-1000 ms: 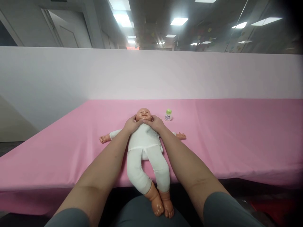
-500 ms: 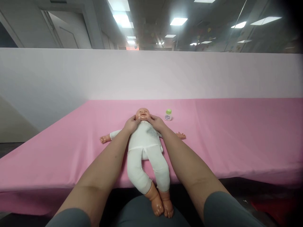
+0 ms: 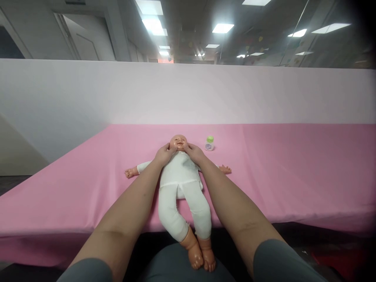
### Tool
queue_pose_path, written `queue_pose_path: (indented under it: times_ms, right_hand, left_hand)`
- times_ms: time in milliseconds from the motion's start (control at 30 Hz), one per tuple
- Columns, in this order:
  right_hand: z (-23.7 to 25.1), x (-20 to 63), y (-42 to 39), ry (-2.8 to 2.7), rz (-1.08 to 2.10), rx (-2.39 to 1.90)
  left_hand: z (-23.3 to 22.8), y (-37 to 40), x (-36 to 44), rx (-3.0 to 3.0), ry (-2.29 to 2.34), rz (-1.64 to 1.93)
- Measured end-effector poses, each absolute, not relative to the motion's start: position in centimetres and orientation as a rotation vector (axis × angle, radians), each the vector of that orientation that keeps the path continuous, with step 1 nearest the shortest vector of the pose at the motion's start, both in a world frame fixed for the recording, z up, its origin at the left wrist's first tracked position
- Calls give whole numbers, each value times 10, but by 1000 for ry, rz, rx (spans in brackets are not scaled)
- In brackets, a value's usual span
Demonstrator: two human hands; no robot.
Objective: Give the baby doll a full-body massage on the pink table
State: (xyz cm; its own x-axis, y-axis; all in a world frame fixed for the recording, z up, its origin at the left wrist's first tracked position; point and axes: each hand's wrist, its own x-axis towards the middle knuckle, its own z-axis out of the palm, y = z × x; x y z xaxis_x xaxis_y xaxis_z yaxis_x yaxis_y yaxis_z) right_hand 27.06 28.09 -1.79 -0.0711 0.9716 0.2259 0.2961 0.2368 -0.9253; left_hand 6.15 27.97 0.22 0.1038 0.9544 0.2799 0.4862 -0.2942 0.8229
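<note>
A baby doll (image 3: pixel 180 168) in a white cloth suit lies on its back, its head away from me and its bare feet hanging over the near table edge by my lap. My left hand (image 3: pixel 165 154) cups one side of the doll's head, the thumb on the lower cheek by the chin. On the other side, my right hand (image 3: pixel 195 152) holds the head the same way, thumb near the corner of the mouth. The fingers of both hands curl behind the head and are partly hidden. Each of the doll's arms stretches out sideways, partly covered by my forearms.
A small bottle with a green cap (image 3: pixel 209 143) stands right of the doll's head. Pink cloth (image 3: pixel 279 168) covers the table. A low white wall (image 3: pixel 205 94) rises behind it, with glass above. Something red (image 3: pixel 337 260) lies low at the right.
Both thumbs have slid a little inward over the doll's lower face, toward the chin. The hands stay at the head, and the view has shifted very slightly.
</note>
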Motion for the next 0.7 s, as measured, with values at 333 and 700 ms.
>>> queue_pose_path:
  times_ms: [333, 700]
  right_hand:
    - [-23, 268, 283, -1545, 864, -1265]
    - [-19, 267, 280, -1576, 844, -1281]
  left_hand:
    - [5, 277, 60, 1952, 1493, 997]
    - [6, 275, 61, 1953, 1503, 989]
